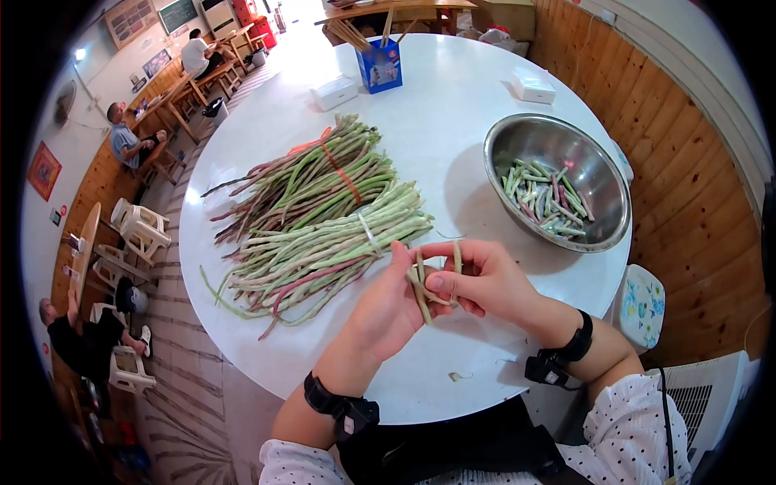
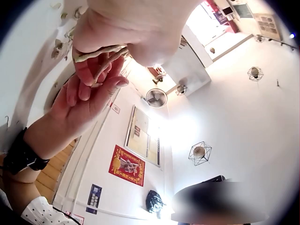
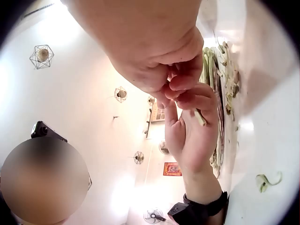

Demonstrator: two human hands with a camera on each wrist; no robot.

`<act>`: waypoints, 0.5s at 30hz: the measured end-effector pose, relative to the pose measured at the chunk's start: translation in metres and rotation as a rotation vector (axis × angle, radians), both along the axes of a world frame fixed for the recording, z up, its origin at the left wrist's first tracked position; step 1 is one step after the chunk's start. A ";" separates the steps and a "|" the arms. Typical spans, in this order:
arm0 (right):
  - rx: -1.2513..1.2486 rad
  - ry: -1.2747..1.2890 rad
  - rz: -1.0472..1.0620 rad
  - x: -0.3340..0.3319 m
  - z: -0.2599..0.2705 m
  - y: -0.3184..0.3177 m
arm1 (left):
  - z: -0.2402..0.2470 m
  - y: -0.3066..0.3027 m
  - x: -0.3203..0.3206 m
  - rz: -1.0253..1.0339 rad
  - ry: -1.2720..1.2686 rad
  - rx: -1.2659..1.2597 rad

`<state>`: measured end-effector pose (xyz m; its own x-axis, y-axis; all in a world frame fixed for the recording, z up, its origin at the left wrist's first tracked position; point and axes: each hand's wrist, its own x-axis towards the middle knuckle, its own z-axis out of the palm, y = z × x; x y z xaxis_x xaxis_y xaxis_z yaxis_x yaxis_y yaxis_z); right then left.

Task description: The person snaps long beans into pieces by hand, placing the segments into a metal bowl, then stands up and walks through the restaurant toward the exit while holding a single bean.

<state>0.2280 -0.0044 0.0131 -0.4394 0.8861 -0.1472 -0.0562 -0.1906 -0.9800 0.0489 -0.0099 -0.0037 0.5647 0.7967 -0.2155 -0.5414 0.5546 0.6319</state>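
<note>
A round white table [image 1: 453, 121] fills the middle of the head view, with wood-panelled wall at the right edge and a tiled floor at the lower left. Just below the centre of the frame, the bean lengths [image 1: 422, 295] stand side by side. Their long axis runs nearly top to bottom of the picture, with the lower ends leaning slightly to the right.

The left hand [image 1: 384, 311] comes up from the lower middle. Its thumb is raised and its fingers are curled against the left side of the beans. The right hand [image 1: 485, 283] closes on them from the right, fingers wrapped over the top and thumb pressed on the stalks.

In the right wrist view a cut end [image 3: 200, 117] pokes out between the fingers.

Left of the hands lie two tied bundles of long beans [image 1: 323, 250]. At the upper right a steel bowl [image 1: 598, 174] holds cut pieces [image 1: 546, 194].
</note>
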 end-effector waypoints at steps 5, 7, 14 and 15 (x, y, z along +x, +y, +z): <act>0.335 -0.284 -0.079 -0.003 -0.008 -0.001 | -0.009 -0.002 -0.003 0.137 -0.187 -0.067; 0.470 -0.433 -0.021 -0.004 -0.013 -0.001 | -0.011 -0.004 0.000 0.133 -0.257 -0.050; 0.234 -0.271 0.007 -0.006 -0.008 -0.003 | -0.010 -0.011 0.002 0.060 0.043 0.225; 0.123 -0.159 0.002 -0.002 -0.007 0.001 | -0.009 -0.011 0.002 0.077 0.069 0.240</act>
<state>0.2256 -0.0037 0.0062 -0.4214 0.9007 -0.1053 0.1016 -0.0685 -0.9925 0.0510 -0.0205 -0.0126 0.4908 0.8698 -0.0511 -0.5277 0.3434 0.7769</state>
